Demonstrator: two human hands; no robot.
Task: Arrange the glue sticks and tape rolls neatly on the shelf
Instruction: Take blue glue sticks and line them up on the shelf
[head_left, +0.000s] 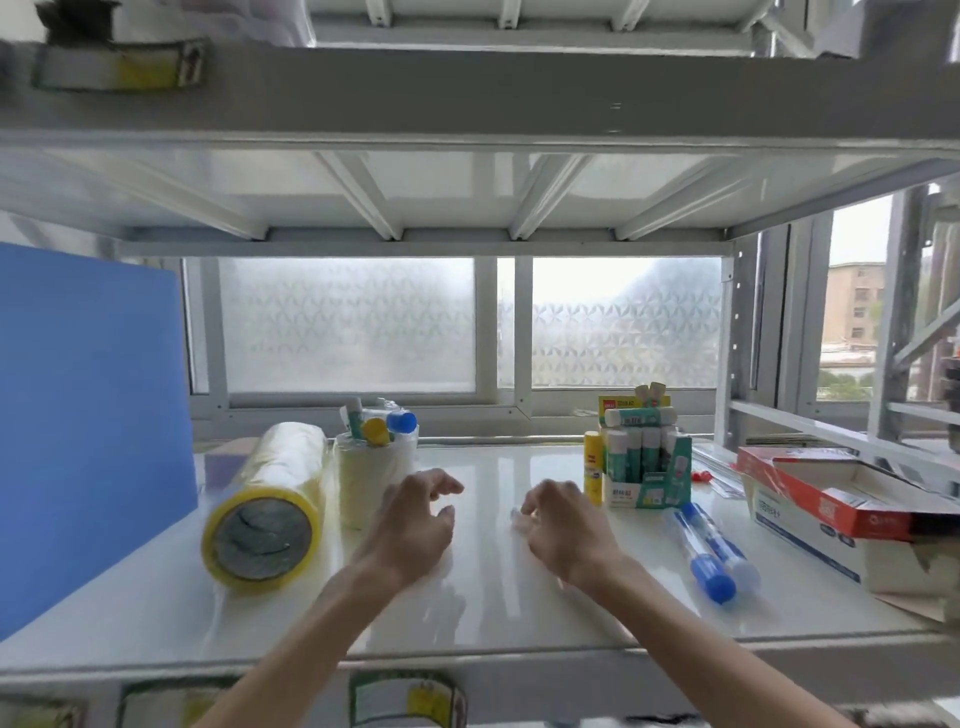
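**Inspector:** State of the person's hands?

**Assessor:** Both reach in over the front of the shelf (493, 618). The left grip (415, 525) and the right grip (563, 530) are released, with fingers loosely curled and nothing held. They are near each other over the bare middle of the board.

**Inspector:** Nearest stock?

**Assessor:** Right of the right grip, two blue-capped glue tubes (714, 551) lie on their sides, touching. They are judged light, round and apt to roll on the glossy surface, so best pinched at mid-barrel rather than by the cap. Left of the left grip, a film-wrapped sleeve of yellow tape rolls (265, 509) lies on its side, core facing the front. It is judged the heaviest item, and the wrap looks slick, so a hold at both ends would suit.

**Inspector:** Further back?

**Assessor:** Just beside the left grip stands a wrapped white tape stack (371, 483), with loose glue sticks (387, 423) propped on top. It is judged top-heavy, so the sticks should come off before it is lifted by its sides. Beyond the right grip, a yellow glue stick (592, 467) stands upright just beside a display box of glue sticks (649, 473), which has one stick lying across its top. The card walls are judged soft, so it should be taken low, from both sides.

**Inspector:** Other items?

**Assessor:** A blue board (88, 415) at the left, a red and white carton (831, 514) at the right end, and a frosted window (348, 322) behind.
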